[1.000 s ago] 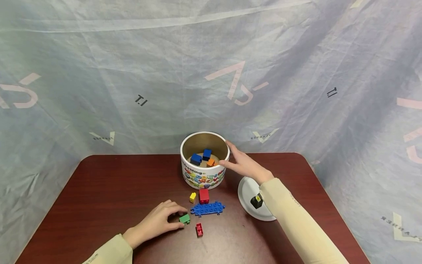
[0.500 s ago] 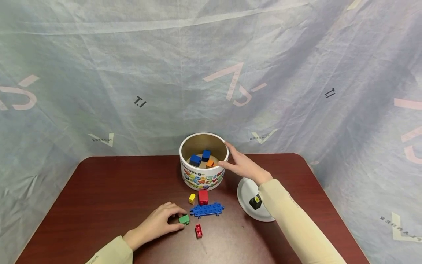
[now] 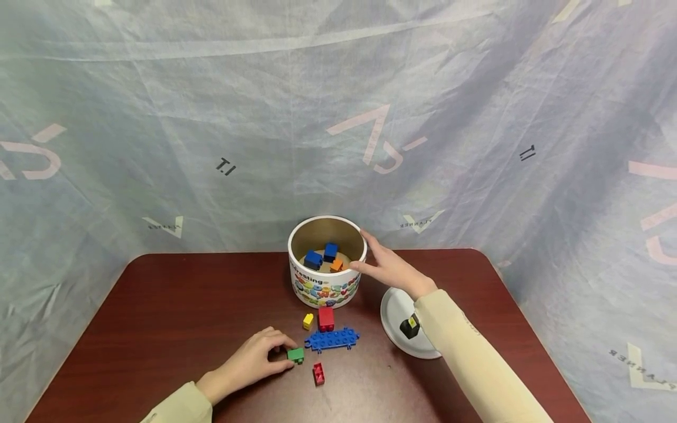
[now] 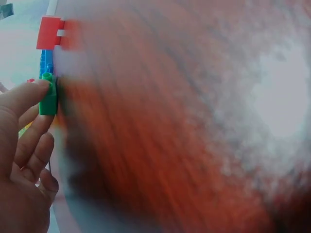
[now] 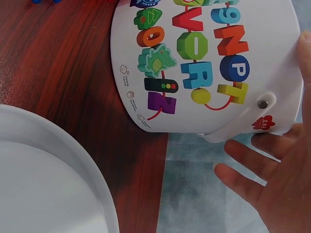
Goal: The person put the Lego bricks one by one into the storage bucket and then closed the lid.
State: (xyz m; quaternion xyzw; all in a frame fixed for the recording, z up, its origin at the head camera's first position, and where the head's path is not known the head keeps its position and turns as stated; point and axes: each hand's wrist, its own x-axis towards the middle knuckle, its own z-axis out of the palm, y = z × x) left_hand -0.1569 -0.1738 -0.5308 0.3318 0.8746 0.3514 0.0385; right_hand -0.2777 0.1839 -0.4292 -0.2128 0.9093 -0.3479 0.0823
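Note:
My left hand [image 3: 254, 361] is low over the table, pinching a small green toy brick [image 3: 295, 355] between thumb and fingers. In the left wrist view the thumb lies on one side of the green brick [image 4: 47, 99], fingertips on the other. Just right of it lie a blue studded base [image 3: 332, 339] with hooked ends and a small red brick [image 3: 318, 373]. My right hand [image 3: 394, 270] spans the right side of a white printed bucket [image 3: 325, 289], its fingers spread and fairly straight at the rim. Two blue bricks [image 3: 313, 259] and an orange brick [image 3: 336, 265] lie inside the bucket.
A larger red brick [image 3: 326, 318] and a yellow brick [image 3: 308, 321] stand in front of the bucket. Right of them, partly under the right sleeve, is a white round lid [image 3: 391, 311] carrying a black brick [image 3: 409, 328]. A grey cloth [image 3: 264, 147] hangs behind the table.
The green brick has turned slightly in my left fingers. My right hand has stayed at the bucket; the whole head view has shifted a little.

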